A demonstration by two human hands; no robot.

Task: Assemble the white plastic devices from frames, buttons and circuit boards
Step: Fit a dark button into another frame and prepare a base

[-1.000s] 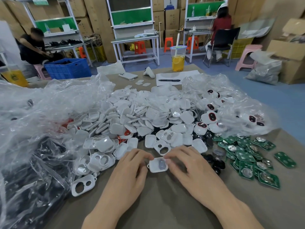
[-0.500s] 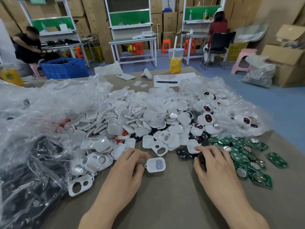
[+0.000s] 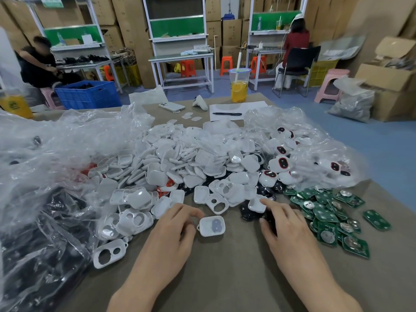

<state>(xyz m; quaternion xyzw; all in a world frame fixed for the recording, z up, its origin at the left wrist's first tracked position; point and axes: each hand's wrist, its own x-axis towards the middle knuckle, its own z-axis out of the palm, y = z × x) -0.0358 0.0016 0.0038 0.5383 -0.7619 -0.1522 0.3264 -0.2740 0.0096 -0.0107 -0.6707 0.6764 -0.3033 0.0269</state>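
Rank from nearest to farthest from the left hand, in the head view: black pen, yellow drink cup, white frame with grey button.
1. White frame, beside the left hand.
2. Black pen, on the far paper.
3. Yellow drink cup, behind the pen.

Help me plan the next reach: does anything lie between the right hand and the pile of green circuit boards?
Nothing visible. The pile of green circuit boards lies uncovered directly beside the right hand, to its right.

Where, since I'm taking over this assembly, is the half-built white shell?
In the head view, the white shell lies on the table near centre, beside the fingertips of the left hand, just in front of the white parts pile.
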